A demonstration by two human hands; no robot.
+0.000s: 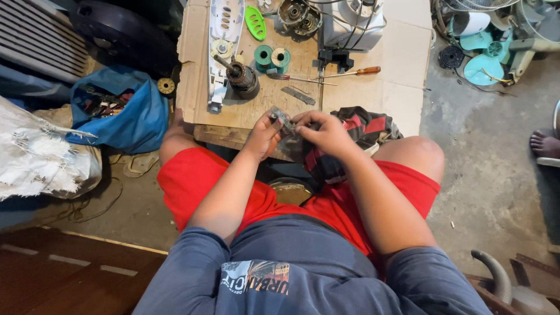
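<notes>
over knees, hands (294, 133) around metal part (282, 119)

Bare desk (396, 87) on right w/ free room; motor (242, 79), green spools (272, 58) & screwdriver (344, 73) block the way across the middle.

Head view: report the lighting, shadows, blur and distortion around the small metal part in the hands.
Head view: soft, even daylight, no glare; the small metal part between left hand and right hand is slightly blurred, its detail unreadable; weak shadows beneath the screwdriver on the wooden board; wide-angle bending shows at the frame edges.
</notes>
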